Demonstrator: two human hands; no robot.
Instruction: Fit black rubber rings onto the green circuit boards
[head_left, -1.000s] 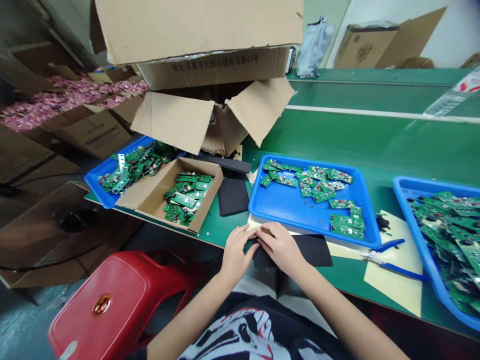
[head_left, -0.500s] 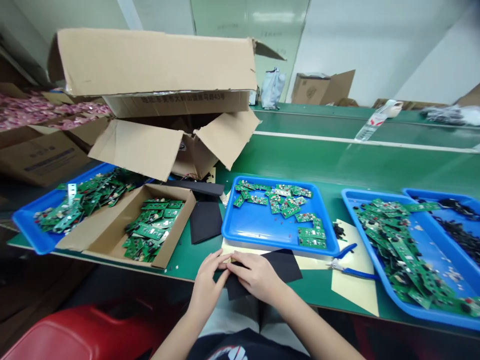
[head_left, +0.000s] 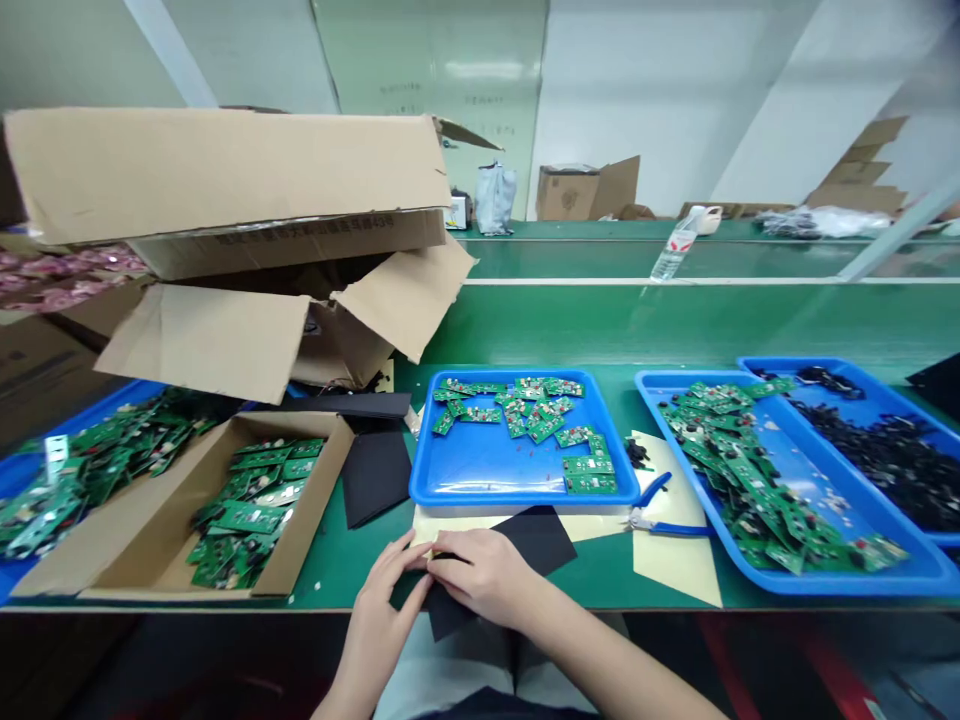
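Observation:
My left hand (head_left: 388, 592) and my right hand (head_left: 484, 575) meet at the table's front edge, fingertips pinched together. A small pale bit shows between them, but my fingers cover most of it and I cannot make out what it is. Beneath my right hand lies a black sheet (head_left: 541, 540), overhanging the edge. Just beyond is a blue tray (head_left: 480, 470) with green circuit boards (head_left: 590, 470) along its back and right side. Blue-handled cutting pliers (head_left: 671, 527) rest to the right of that tray, jaws toward it.
At left, an open cardboard box (head_left: 315, 510) holds circuit boards, below leaning cartons (head_left: 247, 170). Black sheets (head_left: 375, 475) lie between box and tray. On the right stand a blue tray (head_left: 862, 580) of boards and another (head_left: 772, 365) of black parts. A bottle (head_left: 675, 245) tilts on the shelf.
The camera view has turned to the right, so everything sits further left. My hands stay together at the table edge, with the fingers still pinched.

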